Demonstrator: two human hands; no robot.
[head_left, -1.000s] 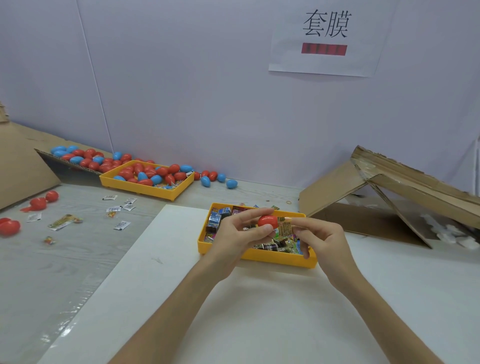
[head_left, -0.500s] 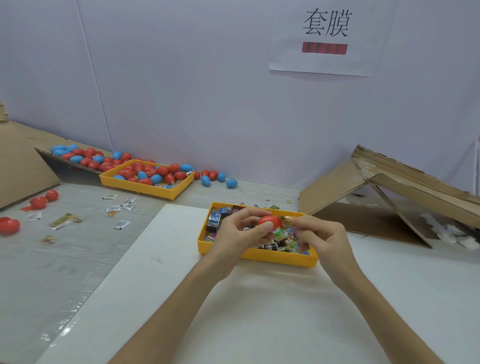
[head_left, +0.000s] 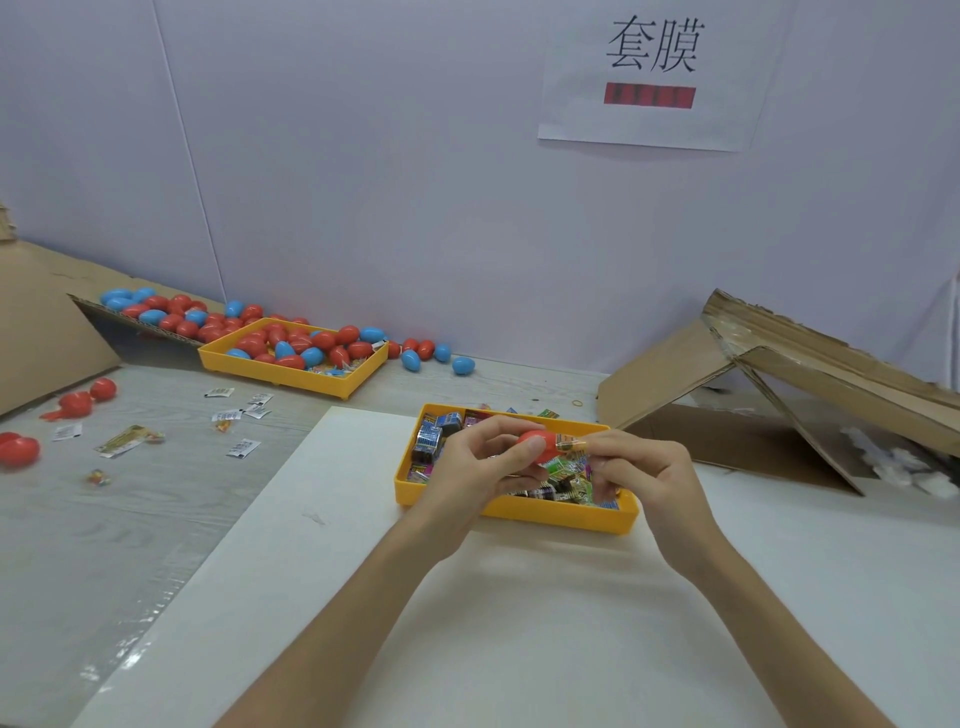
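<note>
My left hand (head_left: 485, 462) grips a red plastic egg shell (head_left: 543, 446) between thumb and fingers, just above the near yellow tray (head_left: 519, 512). My right hand (head_left: 639, 470) pinches a small yellowish packet (head_left: 570, 444) whose end touches the red shell's right side. The tray under both hands holds several small colourful packets and blue-wrapped pieces (head_left: 434, 439). Both hands hover over the tray's middle and hide part of its contents.
A second yellow tray (head_left: 291, 376) full of red and blue eggs stands at the back left, with more eggs on a cardboard flap (head_left: 156, 314). Loose packets (head_left: 234, 415) and red shell halves (head_left: 78, 402) lie at left. A torn cardboard box (head_left: 779, 395) lies at right. A white board (head_left: 415, 623) lies beneath my arms.
My right hand has brought the packet in against the red shell. The packet now shows less of its face, and my left thumb has shifted on the shell.
</note>
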